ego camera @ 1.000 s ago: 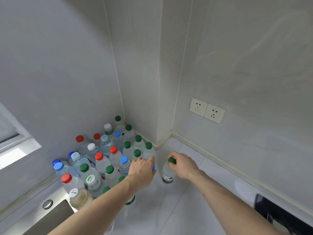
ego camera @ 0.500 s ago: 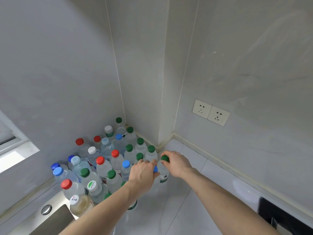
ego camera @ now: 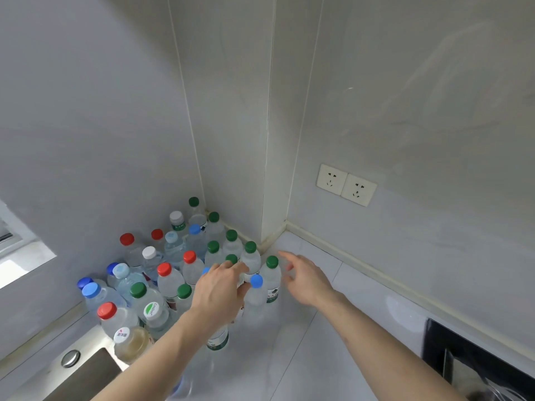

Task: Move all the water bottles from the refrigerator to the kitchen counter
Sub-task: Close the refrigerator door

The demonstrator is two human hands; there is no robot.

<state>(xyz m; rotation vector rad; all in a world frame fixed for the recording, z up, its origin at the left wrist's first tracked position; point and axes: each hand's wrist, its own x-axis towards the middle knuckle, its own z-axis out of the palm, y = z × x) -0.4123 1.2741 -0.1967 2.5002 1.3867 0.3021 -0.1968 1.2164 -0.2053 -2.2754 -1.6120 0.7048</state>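
A green-capped water bottle (ego camera: pixel 272 277) stands upright on the white tabletop (ego camera: pixel 333 328) just to the left of the right hand (ego camera: pixel 307 280), close to it but not touching. That hand hangs above the tabletop with its fingers spread and loosely straight, the forefinger pointing toward the wall corner, and it holds nothing. A blue-capped water bottle (ego camera: pixel 256 295) stands between the two hands, just beside the green-capped one and right at the fingertips of the left hand (ego camera: pixel 221 287). The left hand reaches over the near edge of the cluster of bottles (ego camera: pixel 173 267), its fingers bent downward around the bottles there; it seems to touch one beneath the palm, though the hand hides what it grips, so I cannot tell whether it is clamped on anything. Beyond and to the left of that hand the cluster fills the corner, with red, green, blue and white caps, all upright.
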